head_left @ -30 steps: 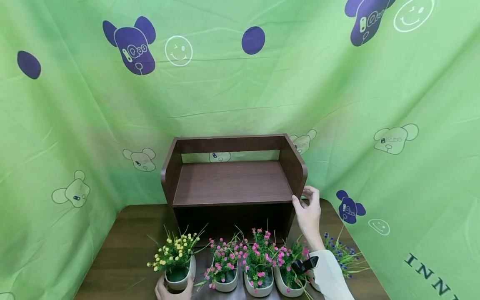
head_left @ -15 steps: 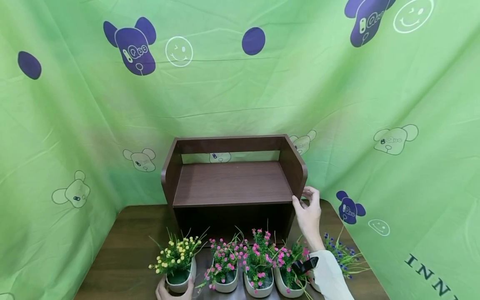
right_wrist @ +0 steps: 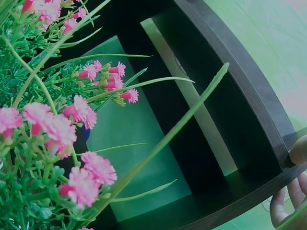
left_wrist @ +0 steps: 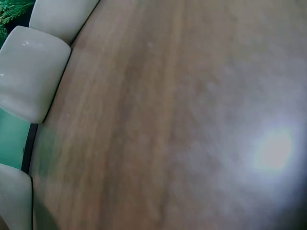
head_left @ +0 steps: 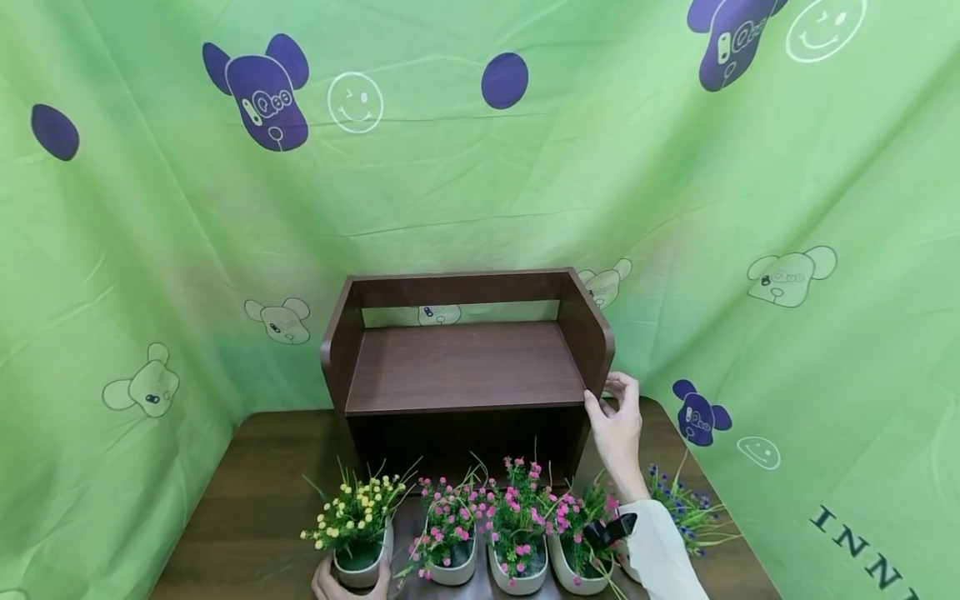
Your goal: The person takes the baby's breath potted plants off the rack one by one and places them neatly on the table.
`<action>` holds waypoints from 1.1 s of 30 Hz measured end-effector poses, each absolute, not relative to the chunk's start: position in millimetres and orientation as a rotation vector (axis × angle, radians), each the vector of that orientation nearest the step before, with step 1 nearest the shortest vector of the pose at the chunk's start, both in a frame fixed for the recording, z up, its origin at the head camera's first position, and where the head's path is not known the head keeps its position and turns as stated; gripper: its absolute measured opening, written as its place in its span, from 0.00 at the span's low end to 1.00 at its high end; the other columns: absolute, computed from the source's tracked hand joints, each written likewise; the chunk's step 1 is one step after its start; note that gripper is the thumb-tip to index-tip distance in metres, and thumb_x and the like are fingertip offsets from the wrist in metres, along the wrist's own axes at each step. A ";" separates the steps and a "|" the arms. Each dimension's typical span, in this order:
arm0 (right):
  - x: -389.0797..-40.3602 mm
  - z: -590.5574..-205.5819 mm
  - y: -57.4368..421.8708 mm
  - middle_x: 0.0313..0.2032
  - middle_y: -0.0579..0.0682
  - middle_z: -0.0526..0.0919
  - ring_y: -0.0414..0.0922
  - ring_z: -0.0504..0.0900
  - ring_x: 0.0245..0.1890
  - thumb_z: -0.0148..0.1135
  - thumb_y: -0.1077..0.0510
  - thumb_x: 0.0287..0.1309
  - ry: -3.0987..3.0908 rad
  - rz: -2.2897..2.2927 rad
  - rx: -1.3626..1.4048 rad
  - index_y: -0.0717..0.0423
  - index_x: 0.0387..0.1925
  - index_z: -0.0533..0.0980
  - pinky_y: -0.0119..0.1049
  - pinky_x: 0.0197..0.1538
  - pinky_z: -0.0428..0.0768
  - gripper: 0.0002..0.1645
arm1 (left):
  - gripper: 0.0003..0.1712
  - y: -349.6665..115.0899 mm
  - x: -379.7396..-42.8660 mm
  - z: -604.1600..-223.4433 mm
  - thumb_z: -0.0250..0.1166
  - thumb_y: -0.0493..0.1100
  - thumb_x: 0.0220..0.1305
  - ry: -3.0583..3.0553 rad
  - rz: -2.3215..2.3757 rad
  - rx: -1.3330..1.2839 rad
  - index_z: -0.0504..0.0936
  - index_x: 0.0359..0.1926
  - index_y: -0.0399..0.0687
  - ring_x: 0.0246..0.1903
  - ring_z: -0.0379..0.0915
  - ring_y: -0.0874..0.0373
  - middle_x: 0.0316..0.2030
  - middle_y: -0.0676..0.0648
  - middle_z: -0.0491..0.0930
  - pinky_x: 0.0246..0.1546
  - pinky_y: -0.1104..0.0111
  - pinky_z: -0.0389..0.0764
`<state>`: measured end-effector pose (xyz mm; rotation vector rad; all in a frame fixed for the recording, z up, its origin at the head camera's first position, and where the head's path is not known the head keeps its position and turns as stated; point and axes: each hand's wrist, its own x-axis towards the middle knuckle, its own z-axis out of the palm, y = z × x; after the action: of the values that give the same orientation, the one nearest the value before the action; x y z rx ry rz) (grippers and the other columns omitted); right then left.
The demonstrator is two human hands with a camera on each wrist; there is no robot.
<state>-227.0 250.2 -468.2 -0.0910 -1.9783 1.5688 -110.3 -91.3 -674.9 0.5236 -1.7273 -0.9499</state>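
A dark brown wooden shelf (head_left: 465, 362) with an upper tier and a dark lower compartment stands on the table. My right hand (head_left: 618, 429) grips the front edge of its right side panel, thumb in front and fingers on the outer side. At the lower left, my left hand (head_left: 348, 587) holds a whitish pot of yellow flowers (head_left: 358, 508), thumb and fingers on opposite sides of the pot. In the right wrist view, the fingertips (right_wrist: 300, 151) show at the shelf panel (right_wrist: 254, 103). The left wrist view shows pale pots (left_wrist: 33, 74) along its left edge.
Pots of pink flowers (head_left: 513, 508) stand in a row before the shelf, to the right of the yellow one. Blue flowers (head_left: 686, 508) sit partly behind my right sleeve (head_left: 656, 546). A green printed cloth (head_left: 450, 192) hangs around the wooden table (head_left: 247, 492).
My left hand and the pot of yellow flowers have shifted slightly to the right. My right hand keeps its place on the shelf panel.
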 end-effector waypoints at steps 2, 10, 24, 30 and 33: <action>-226.1 -468.5 250.5 0.58 0.56 0.73 0.37 0.73 0.56 0.61 0.69 0.71 -1.976 1.573 -0.095 0.67 0.66 0.64 0.19 0.56 0.73 0.27 | 0.48 -92.4 -109.1 -675.0 0.80 0.46 0.25 -1.745 -0.940 0.531 0.76 0.51 0.22 0.41 0.69 0.30 0.41 0.24 0.74 0.42 0.61 0.65; -226.0 -469.8 252.4 0.56 0.51 0.74 0.48 0.75 0.62 0.61 0.66 0.73 -1.988 1.588 -0.102 0.65 0.66 0.65 0.19 0.57 0.73 0.25 | 0.48 -96.9 -102.1 -670.1 0.81 0.41 0.28 -1.791 -0.978 0.478 0.74 0.54 0.21 0.42 0.69 0.36 0.45 0.24 0.74 0.46 0.79 0.62; -227.7 -468.7 257.3 0.57 0.54 0.74 0.37 0.74 0.58 0.62 0.66 0.73 -2.032 1.586 -0.061 0.65 0.66 0.65 0.17 0.56 0.73 0.25 | 0.30 -159.1 -130.0 -750.3 0.63 0.38 0.56 -1.732 -1.098 0.204 0.75 0.59 0.25 0.52 0.70 0.65 0.52 0.27 0.76 0.54 0.84 0.65; -225.2 -468.4 263.9 0.61 0.57 0.76 0.35 0.73 0.58 0.63 0.61 0.74 -2.103 1.582 -0.042 0.63 0.70 0.65 0.17 0.56 0.73 0.29 | 0.30 -159.5 -117.9 -705.7 0.59 0.40 0.64 -1.724 -1.150 0.261 0.74 0.64 0.26 0.55 0.69 0.72 0.59 0.47 0.77 0.52 0.82 0.65; -223.2 -470.7 269.6 0.63 0.57 0.77 0.32 0.74 0.56 0.65 0.59 0.73 -2.138 1.563 -0.026 0.60 0.73 0.64 0.16 0.55 0.73 0.33 | 0.29 -154.4 -110.6 -657.0 0.54 0.37 0.65 -1.653 -1.173 0.219 0.72 0.62 0.20 0.58 0.68 0.72 0.60 0.58 0.76 0.56 0.79 0.64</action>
<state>-223.2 269.6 -470.7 -0.0259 -2.1379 1.5635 -110.6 -154.4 -657.0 0.2189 -1.6535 -1.1726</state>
